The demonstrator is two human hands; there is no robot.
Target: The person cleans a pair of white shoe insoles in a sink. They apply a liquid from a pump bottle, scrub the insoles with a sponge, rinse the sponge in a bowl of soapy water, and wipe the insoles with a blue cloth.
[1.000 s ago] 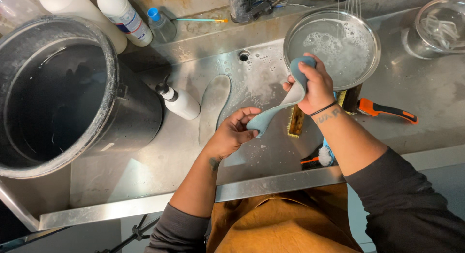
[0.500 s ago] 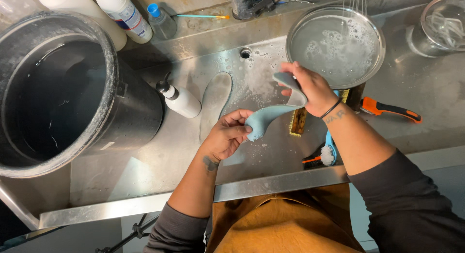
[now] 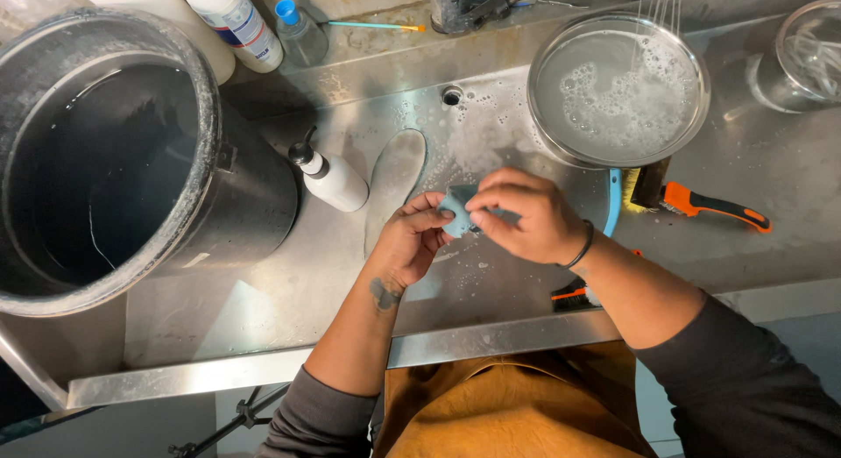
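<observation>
Fingers (image 3: 504, 198) of the right hand (image 3: 526, 217) are pinched together on a small, bunched-up light blue insole (image 3: 457, 208), and it is gripped from the other side by the closed fingertips of the left hand (image 3: 410, 243). The blue piece is held at the centre of the frame, just above the wet floor of a stainless steel sink (image 3: 289, 300). A dark band (image 3: 580, 248) is worn on the right wrist.

Near the bottom of the frame, an ochre apron (image 3: 517, 405) is seen below the sink's front edge. Just right of the right forearm, a small black and orange brush (image 3: 571, 293) is partly hidden.

Beyond the hands, a grey insole (image 3: 394, 182) is laid flat on the sink floor, and a white pump bottle (image 3: 328, 177) is lying just beside it on the left. To the right, an orange-handled brush (image 3: 701, 204) is resting on the steel, with a thin light blue curved item (image 3: 613, 204) beside it.

Farther up, a round metal bowl (image 3: 539, 116) of soapy water is placed at upper right, and thin streams of water are falling into it. A large dark bucket (image 3: 105, 160) fills the left side. Along the top edge, a white bottle (image 3: 232, 20), a small clear bottle with a blue cap (image 3: 298, 33) and a clear glass container (image 3: 810, 59) are set.
</observation>
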